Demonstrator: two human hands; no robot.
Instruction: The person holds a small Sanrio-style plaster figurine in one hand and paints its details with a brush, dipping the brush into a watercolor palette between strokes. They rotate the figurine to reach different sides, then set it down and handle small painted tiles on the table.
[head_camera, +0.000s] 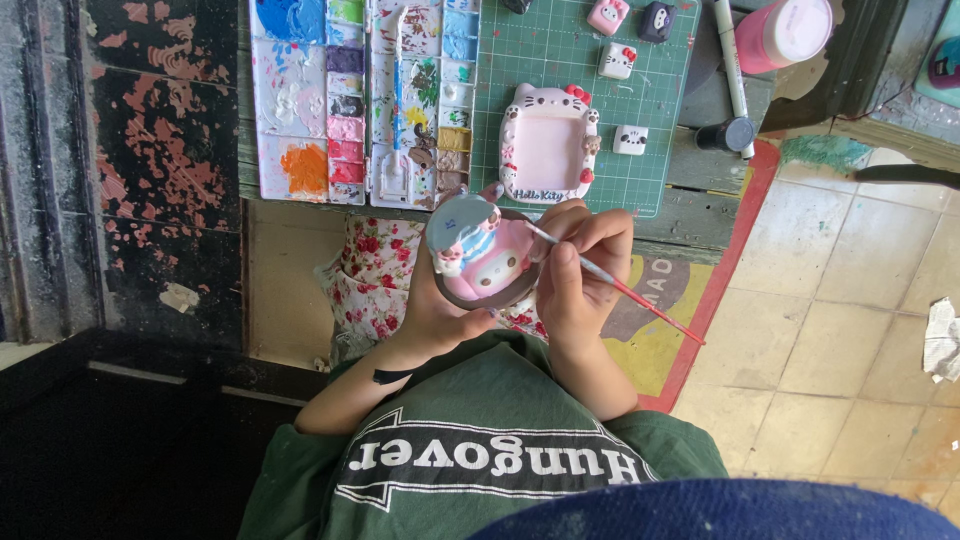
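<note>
My left hand (437, 312) holds a small round plaster figure (480, 255) from below; the figure shows a pink-and-white rabbit-like character with a blue hat on a brown rim. My right hand (578, 272) grips a thin red-handled paintbrush (620, 285), its tip touching the figure's right side. Both hands are above my lap, just in front of the table's near edge.
On the table lie a white paint palette (300, 100) with many colours, a second palette (420, 100), a green cutting mat (560, 60) with a pink cat-shaped frame (548, 145) and several small painted figures, a pink jar (785, 30) and a marker (733, 75). Tiled floor (850, 320) at right.
</note>
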